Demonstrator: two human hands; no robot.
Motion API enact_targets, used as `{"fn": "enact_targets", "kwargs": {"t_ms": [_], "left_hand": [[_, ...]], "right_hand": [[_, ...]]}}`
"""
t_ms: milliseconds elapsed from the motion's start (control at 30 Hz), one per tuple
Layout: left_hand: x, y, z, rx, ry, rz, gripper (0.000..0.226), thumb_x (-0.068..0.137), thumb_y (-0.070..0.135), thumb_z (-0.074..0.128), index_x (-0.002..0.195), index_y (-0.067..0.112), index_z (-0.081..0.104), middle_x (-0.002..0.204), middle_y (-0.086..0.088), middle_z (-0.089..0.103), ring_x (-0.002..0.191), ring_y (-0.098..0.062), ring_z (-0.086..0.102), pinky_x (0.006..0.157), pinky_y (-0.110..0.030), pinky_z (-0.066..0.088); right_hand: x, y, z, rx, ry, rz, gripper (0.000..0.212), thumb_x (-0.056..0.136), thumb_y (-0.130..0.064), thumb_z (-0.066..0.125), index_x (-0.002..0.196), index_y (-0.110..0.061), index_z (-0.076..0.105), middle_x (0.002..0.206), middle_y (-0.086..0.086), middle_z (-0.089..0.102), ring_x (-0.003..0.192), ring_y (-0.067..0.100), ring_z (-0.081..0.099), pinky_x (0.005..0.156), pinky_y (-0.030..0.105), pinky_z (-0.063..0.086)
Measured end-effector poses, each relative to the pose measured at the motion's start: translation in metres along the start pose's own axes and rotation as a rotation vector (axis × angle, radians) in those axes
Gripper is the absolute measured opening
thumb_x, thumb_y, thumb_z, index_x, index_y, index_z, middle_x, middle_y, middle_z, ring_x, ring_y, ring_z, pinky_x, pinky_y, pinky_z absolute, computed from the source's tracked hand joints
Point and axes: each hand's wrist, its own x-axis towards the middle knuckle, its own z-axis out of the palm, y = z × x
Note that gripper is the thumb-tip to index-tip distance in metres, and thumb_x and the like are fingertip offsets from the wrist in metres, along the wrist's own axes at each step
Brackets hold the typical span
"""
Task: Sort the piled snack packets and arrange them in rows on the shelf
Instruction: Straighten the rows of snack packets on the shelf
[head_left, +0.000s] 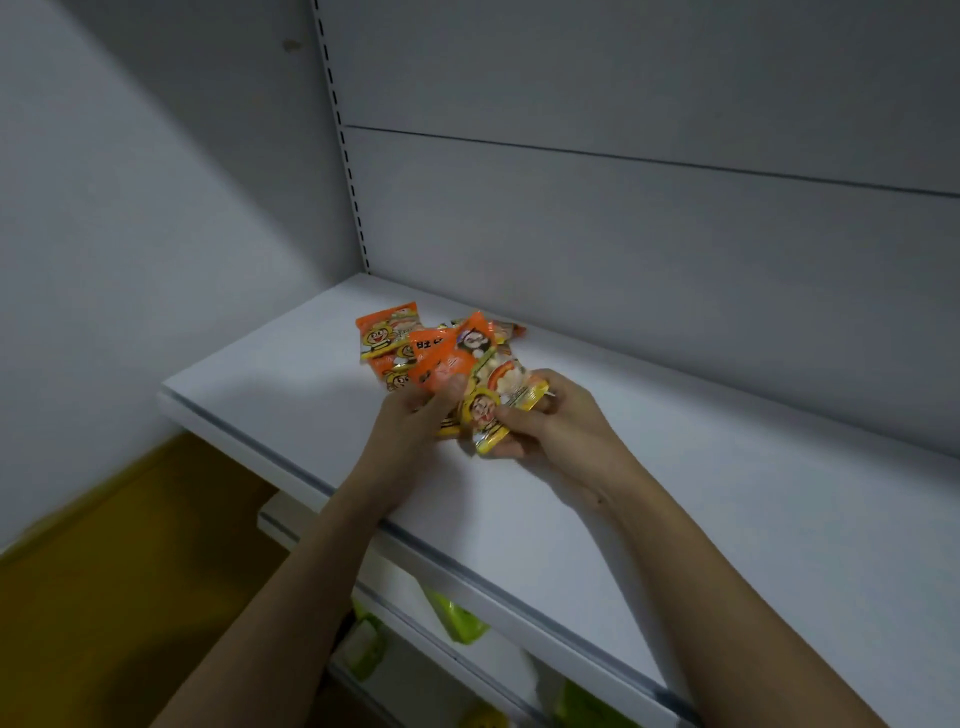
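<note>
Head view: left hand (410, 421) pinches an orange packet (441, 366), right hand (545, 415) grips a yellow packet (498, 410), both at the pile (395, 343) on the white shelf (727, 519). Suggest separating colours first, then starting rows at the back.

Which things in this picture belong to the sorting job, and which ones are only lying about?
Belong to the job:
- snack packets, in a pile
- yellow-edged packet, held in the right hand
- orange packet, pinched by the left hand
- shelf, where the rows will go

Just lying about:
- green packs on the lower shelf
</note>
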Motion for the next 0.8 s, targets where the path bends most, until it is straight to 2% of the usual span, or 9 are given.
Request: {"fn": "enact_targets", "kwargs": {"t_ms": [100, 233, 300, 367, 467, 567, 633, 700, 800], "left_hand": [[-0.003, 0.000, 0.000, -0.231, 0.043, -0.093, 0.040, 0.090, 0.036, 0.061, 0.117, 0.007, 0.066, 0.112, -0.010, 0.075, 0.104, -0.029, 0.072, 0.092, -0.043, 0.057], [-0.002, 0.000, -0.001, -0.323, 0.058, -0.103, 0.037, 0.091, 0.029, 0.059, 0.120, 0.007, 0.064, 0.113, -0.011, 0.075, 0.102, -0.029, 0.072, 0.083, -0.036, 0.060], [-0.002, -0.002, -0.001, -0.292, 0.049, -0.099, 0.033, 0.093, 0.027, 0.058, 0.120, 0.008, 0.064, 0.114, -0.009, 0.074, 0.103, -0.028, 0.072, 0.086, -0.038, 0.059], [-0.002, -0.003, 0.000, -0.202, 0.030, -0.097, 0.027, 0.098, 0.023, 0.058, 0.119, 0.009, 0.065, 0.113, -0.008, 0.075, 0.103, -0.027, 0.072, 0.093, -0.044, 0.056], [-0.003, -0.001, 0.001, -0.144, 0.019, -0.073, 0.025, 0.099, 0.020, 0.058, 0.119, 0.007, 0.066, 0.113, -0.007, 0.075, 0.103, -0.026, 0.072, 0.092, -0.042, 0.057], [-0.001, 0.002, 0.002, -0.085, 0.045, -0.040, 0.023, 0.095, 0.020, 0.066, 0.117, 0.014, 0.066, 0.115, -0.004, 0.073, 0.103, -0.022, 0.072, 0.092, -0.041, 0.058], [0.003, -0.003, -0.002, -0.048, 0.113, -0.018, 0.026, 0.092, 0.017, 0.072, 0.116, 0.017, 0.066, 0.115, -0.005, 0.072, 0.101, -0.022, 0.072, 0.091, -0.045, 0.058], [0.006, -0.003, -0.010, -0.068, 0.182, 0.002, 0.031, 0.092, 0.011, 0.070, 0.121, 0.018, 0.063, 0.119, -0.006, 0.070, 0.099, -0.021, 0.073, 0.085, -0.039, 0.061], [0.009, -0.001, -0.030, -0.046, 0.205, 0.105, 0.040, 0.096, 0.008, 0.064, 0.132, 0.022, 0.052, 0.126, 0.001, 0.063, 0.105, -0.018, 0.071, 0.080, -0.033, 0.061]], "right_hand": [[0.002, 0.008, 0.000, -0.156, -0.110, -0.004, 0.026, 0.085, 0.011, 0.067, 0.106, -0.003, 0.061, 0.097, 0.022, 0.072, 0.081, 0.036, 0.068, 0.060, 0.035, 0.051], [0.003, 0.002, -0.007, -0.288, -0.123, -0.012, 0.022, 0.089, 0.002, 0.068, 0.107, -0.008, 0.062, 0.097, 0.023, 0.071, 0.086, 0.035, 0.066, 0.064, 0.035, 0.051], [0.000, -0.002, -0.004, -0.455, -0.034, -0.114, 0.018, 0.092, -0.011, 0.068, 0.109, -0.015, 0.065, 0.094, 0.012, 0.069, 0.082, 0.021, 0.066, 0.061, 0.028, 0.054], [-0.001, -0.003, -0.002, -0.538, 0.030, -0.210, 0.013, 0.092, -0.015, 0.068, 0.105, -0.017, 0.068, 0.093, 0.007, 0.065, 0.077, 0.016, 0.065, 0.057, 0.027, 0.052], [0.000, -0.001, 0.000, -0.426, 0.131, -0.216, 0.002, 0.092, -0.002, 0.065, 0.094, -0.002, 0.066, 0.092, 0.019, 0.061, 0.073, 0.032, 0.070, 0.058, 0.038, 0.058], [0.001, 0.002, 0.003, -0.326, 0.169, -0.182, 0.007, 0.093, 0.000, 0.063, 0.093, 0.003, 0.057, 0.099, 0.017, 0.061, 0.078, 0.039, 0.072, 0.061, 0.048, 0.061], [0.003, 0.005, 0.007, -0.336, 0.104, -0.114, 0.009, 0.093, -0.005, 0.065, 0.088, -0.003, 0.058, 0.094, 0.013, 0.064, 0.074, 0.034, 0.070, 0.061, 0.041, 0.059], [0.008, 0.002, 0.008, -0.404, 0.074, -0.057, 0.014, 0.095, -0.012, 0.064, 0.082, -0.007, 0.062, 0.082, 0.008, 0.068, 0.063, 0.024, 0.062, 0.055, 0.030, 0.048], [0.031, -0.017, 0.001, -0.496, 0.234, -0.044, 0.020, 0.100, -0.022, 0.056, 0.091, -0.006, 0.062, 0.076, 0.006, 0.067, 0.054, 0.016, 0.061, 0.055, 0.028, 0.049]]}}
